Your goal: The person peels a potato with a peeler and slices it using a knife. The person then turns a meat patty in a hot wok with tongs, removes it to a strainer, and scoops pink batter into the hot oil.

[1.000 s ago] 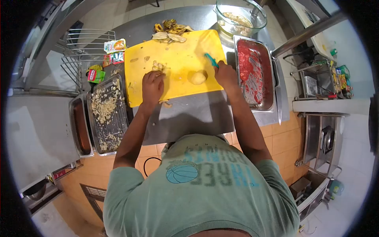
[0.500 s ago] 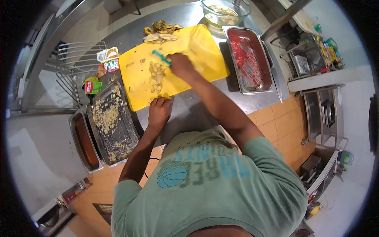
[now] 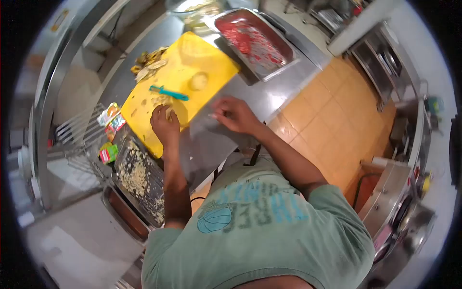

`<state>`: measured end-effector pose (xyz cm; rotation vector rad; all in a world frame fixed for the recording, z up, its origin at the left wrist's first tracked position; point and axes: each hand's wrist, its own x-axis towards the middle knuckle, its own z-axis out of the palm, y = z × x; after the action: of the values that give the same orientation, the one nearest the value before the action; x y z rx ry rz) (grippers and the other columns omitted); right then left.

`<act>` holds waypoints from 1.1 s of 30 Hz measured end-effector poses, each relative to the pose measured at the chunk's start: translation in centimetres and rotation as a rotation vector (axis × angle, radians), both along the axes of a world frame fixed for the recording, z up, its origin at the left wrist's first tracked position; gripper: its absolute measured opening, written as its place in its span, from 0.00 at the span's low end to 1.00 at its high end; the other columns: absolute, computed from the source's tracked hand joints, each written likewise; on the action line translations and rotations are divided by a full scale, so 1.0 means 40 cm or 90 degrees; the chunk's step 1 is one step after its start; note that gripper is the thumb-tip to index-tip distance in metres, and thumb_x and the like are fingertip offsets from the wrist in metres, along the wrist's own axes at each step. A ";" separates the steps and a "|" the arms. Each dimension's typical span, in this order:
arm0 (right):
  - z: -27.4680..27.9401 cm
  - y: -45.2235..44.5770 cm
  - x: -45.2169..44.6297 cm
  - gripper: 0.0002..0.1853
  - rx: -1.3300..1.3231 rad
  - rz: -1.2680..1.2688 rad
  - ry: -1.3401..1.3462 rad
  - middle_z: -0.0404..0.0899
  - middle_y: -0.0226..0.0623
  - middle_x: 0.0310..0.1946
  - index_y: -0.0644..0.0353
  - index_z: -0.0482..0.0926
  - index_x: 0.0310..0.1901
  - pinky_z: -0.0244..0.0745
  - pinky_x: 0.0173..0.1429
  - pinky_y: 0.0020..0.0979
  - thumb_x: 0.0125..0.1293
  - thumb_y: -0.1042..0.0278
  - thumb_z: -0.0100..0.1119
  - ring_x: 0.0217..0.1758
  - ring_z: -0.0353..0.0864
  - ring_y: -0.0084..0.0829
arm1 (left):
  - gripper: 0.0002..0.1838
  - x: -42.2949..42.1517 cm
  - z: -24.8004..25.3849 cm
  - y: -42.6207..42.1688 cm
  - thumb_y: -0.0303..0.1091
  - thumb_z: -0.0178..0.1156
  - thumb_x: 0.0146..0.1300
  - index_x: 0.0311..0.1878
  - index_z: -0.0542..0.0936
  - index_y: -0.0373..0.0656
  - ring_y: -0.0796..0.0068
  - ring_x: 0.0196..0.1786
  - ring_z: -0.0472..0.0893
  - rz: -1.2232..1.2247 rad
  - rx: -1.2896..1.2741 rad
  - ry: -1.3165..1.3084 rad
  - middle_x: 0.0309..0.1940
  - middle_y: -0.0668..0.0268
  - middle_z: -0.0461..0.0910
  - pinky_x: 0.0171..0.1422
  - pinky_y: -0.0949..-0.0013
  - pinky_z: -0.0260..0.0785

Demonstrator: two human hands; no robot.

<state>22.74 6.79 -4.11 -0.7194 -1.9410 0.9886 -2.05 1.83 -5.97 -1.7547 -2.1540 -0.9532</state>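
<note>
My left hand point(image 3: 165, 124) is over the near edge of a yellow cutting board point(image 3: 199, 53), its fingers curled on pale scraps. Just beyond the fingertips lie more pale peelings point(image 3: 160, 100). A teal-handled peeler point(image 3: 168, 93) rests on the board, touched by neither hand. To its right sits a round pale piece point(image 3: 198, 81), too blurred to name. My right hand point(image 3: 234, 114) hovers off the board's right side above the steel table; its fingers are loosely bent and apart, somewhat blurred, with nothing clearly held.
Dark and yellow peels point(image 3: 150, 63) lie at the board's far left corner. A steel pan with red residue point(image 3: 250, 43) stands at the right, a glass bowl point(image 3: 202, 14) behind. To the left are a tray of crumbled pale food point(image 3: 137, 176), a brown-filled pan point(image 3: 120, 209) and packets point(image 3: 109, 153).
The peeler has left my right hand and lies on the board. That hand has drawn back off the board, while my left hand has moved onto it at the peelings. The view has turned.
</note>
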 end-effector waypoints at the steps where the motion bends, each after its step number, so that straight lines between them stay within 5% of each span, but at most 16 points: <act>1: -0.006 -0.043 0.088 0.12 -0.041 0.004 0.015 0.78 0.39 0.32 0.63 0.78 0.32 0.73 0.36 0.34 0.57 0.63 0.66 0.31 0.78 0.40 | 0.13 0.040 0.005 0.013 0.27 0.62 0.54 0.44 0.81 0.42 0.56 0.51 0.74 -0.028 0.039 -0.011 0.47 0.60 0.77 0.54 0.57 0.68; 5: -0.149 -0.298 0.486 0.14 -0.235 -0.148 -0.040 0.79 0.39 0.27 0.65 0.80 0.29 0.72 0.34 0.31 0.58 0.60 0.67 0.30 0.78 0.36 | 0.12 0.366 0.037 0.027 0.23 0.59 0.55 0.44 0.81 0.41 0.55 0.51 0.75 -0.321 0.038 -0.156 0.48 0.57 0.77 0.57 0.58 0.67; 10: -0.390 -0.617 0.794 0.13 -0.520 -0.353 -0.317 0.83 0.40 0.38 0.56 0.84 0.32 0.75 0.42 0.34 0.60 0.54 0.62 0.38 0.81 0.38 | 0.09 0.746 -0.039 -0.067 0.22 0.57 0.57 0.42 0.80 0.39 0.59 0.48 0.78 -0.559 -0.151 -0.223 0.46 0.56 0.76 0.47 0.66 0.73; 12: -0.517 -0.803 0.893 0.18 -0.574 -0.343 -0.342 0.82 0.43 0.44 0.54 0.84 0.41 0.73 0.53 0.36 0.60 0.49 0.61 0.47 0.80 0.41 | 0.08 0.913 -0.090 -0.110 0.22 0.57 0.57 0.41 0.80 0.39 0.61 0.47 0.78 -0.651 -0.188 -0.213 0.46 0.57 0.76 0.45 0.68 0.74; 16: -0.481 -1.056 1.061 0.23 -0.848 -0.461 -0.152 0.81 0.43 0.50 0.55 0.82 0.50 0.69 0.60 0.34 0.64 0.46 0.55 0.55 0.77 0.38 | 0.08 1.300 -0.189 -0.209 0.26 0.57 0.61 0.44 0.80 0.43 0.73 0.38 0.77 -0.818 -0.385 -0.262 0.50 0.61 0.75 0.43 0.71 0.72; 22: -0.460 -1.326 1.285 0.25 -0.893 -0.501 0.054 0.83 0.39 0.46 0.59 0.82 0.49 0.69 0.59 0.33 0.68 0.45 0.51 0.50 0.79 0.29 | 0.10 1.812 -0.171 -0.337 0.26 0.58 0.60 0.45 0.79 0.43 0.72 0.34 0.77 -1.074 -0.555 -0.216 0.51 0.61 0.75 0.39 0.71 0.71; 25: -0.463 -1.452 1.389 0.25 -0.804 -0.529 0.064 0.83 0.41 0.40 0.58 0.83 0.39 0.72 0.54 0.36 0.65 0.42 0.52 0.44 0.81 0.35 | 0.10 1.969 -0.164 -0.379 0.26 0.58 0.60 0.46 0.79 0.42 0.71 0.35 0.78 -1.114 -0.614 -0.157 0.51 0.60 0.75 0.39 0.71 0.71; 30: -0.298 -1.674 1.564 0.11 -0.515 -1.360 0.157 0.82 0.40 0.44 0.60 0.82 0.41 0.74 0.54 0.36 0.60 0.64 0.63 0.46 0.81 0.37 | 0.10 2.122 -0.271 -0.330 0.26 0.58 0.60 0.46 0.79 0.42 0.67 0.44 0.79 -1.190 -0.615 -0.054 0.51 0.59 0.74 0.41 0.70 0.74; 31: -0.280 -1.749 1.606 0.15 -0.380 -1.553 -0.140 0.81 0.43 0.44 0.63 0.80 0.44 0.71 0.58 0.38 0.58 0.64 0.65 0.49 0.79 0.40 | 0.10 2.155 -0.287 -0.315 0.26 0.59 0.60 0.46 0.79 0.42 0.66 0.46 0.79 -1.187 -0.629 -0.024 0.51 0.58 0.74 0.42 0.70 0.75; 33: -0.174 -1.872 1.669 0.25 -0.479 -1.827 -0.459 0.77 0.52 0.50 0.62 0.78 0.50 0.69 0.57 0.42 0.53 0.58 0.69 0.53 0.75 0.49 | 0.10 2.252 -0.301 -0.306 0.26 0.59 0.60 0.46 0.79 0.42 0.65 0.48 0.78 -1.171 -0.652 -0.009 0.51 0.58 0.74 0.43 0.69 0.76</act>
<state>89.51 -68.07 -11.09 -2.6977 0.6778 -0.7139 88.03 -10.40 -18.02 -4.0574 -0.2150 0.3088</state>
